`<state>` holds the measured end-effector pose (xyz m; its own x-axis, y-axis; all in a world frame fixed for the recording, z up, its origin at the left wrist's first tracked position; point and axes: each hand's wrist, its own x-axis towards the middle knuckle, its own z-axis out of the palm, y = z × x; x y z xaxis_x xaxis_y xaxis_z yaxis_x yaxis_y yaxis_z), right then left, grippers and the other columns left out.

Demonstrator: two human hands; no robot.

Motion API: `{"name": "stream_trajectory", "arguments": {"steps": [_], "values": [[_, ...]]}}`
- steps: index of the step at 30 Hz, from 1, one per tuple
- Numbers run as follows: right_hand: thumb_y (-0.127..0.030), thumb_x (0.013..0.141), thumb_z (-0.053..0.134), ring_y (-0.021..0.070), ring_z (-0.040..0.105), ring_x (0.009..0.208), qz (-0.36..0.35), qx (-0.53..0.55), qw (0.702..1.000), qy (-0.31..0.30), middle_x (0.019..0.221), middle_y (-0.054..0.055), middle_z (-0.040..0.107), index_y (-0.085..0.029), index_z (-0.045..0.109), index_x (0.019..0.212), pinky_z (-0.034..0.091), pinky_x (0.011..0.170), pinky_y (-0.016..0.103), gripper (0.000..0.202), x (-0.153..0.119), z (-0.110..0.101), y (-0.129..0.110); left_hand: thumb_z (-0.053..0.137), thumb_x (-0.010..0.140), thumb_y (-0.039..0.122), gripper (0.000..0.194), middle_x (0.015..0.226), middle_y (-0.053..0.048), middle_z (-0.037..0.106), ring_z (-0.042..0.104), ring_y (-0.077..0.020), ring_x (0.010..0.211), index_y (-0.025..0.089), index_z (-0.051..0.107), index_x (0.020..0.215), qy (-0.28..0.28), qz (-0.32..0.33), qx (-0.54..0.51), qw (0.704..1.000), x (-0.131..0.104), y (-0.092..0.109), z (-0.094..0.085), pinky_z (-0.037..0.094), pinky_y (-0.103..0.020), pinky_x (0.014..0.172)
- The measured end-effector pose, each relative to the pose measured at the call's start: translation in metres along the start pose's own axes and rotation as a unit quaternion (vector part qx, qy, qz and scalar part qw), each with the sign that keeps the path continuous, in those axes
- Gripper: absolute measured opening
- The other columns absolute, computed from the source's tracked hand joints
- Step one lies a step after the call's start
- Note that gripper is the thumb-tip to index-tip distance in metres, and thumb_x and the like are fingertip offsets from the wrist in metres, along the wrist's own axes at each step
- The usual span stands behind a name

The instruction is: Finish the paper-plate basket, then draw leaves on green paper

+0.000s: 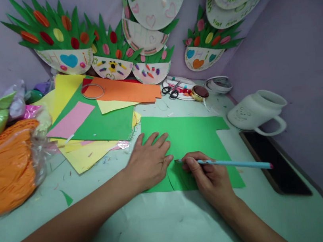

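A bright green sheet of craft paper (193,132) lies on the table, with a notch cut out of its right edge. Fingers spread, my left hand (150,160) rests flat on the left part of this sheet. My right hand (209,174) grips a light blue pencil (236,162) near its point. The pencil tip meets the paper just right of my left fingertips, and its pink end points right. A thin curved dark line shows on the sheet below the tip.
Coloured sheets (108,124) are piled at the left, near orange clay in a plastic bag (9,170). Scissors (171,91) lie on a paper plate at the back. At right stand a white mug (253,112) and a dark phone (278,164). Paper flower baskets (65,60) lean on the wall.
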<state>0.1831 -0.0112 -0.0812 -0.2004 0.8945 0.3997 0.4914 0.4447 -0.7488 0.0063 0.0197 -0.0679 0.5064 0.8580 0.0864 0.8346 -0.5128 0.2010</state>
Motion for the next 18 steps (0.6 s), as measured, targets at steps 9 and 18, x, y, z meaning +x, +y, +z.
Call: {"name": "stream_trajectory", "arguments": {"steps": [9,18], "values": [[-0.022,0.09,0.044,0.0104,0.056,0.053,-0.004,-0.022,1.0,-0.004,0.063,0.0,0.06,-0.017,0.059,0.078,0.042,0.049,0.021,0.02,-0.001,-0.001,-0.004,0.04,0.087,0.043,0.043,0.145,-0.004,0.036,0.032,-0.0293,0.129,0.02,0.047,0.123,-0.008,0.007,0.005,1.0,0.0,0.0,0.0,0.02,-0.056,0.104],[-0.023,0.09,0.044,0.0115,0.058,0.054,-0.017,-0.039,0.999,-0.003,0.064,0.0,0.061,-0.017,0.059,0.078,0.044,0.05,0.022,0.02,-0.013,-0.002,-0.009,0.042,0.084,0.045,0.047,0.145,-0.006,0.035,0.03,-0.0306,0.131,0.02,0.046,0.122,-0.014,0.012,-0.008,1.0,-0.002,-0.001,-0.001,0.019,-0.056,0.104]]}}
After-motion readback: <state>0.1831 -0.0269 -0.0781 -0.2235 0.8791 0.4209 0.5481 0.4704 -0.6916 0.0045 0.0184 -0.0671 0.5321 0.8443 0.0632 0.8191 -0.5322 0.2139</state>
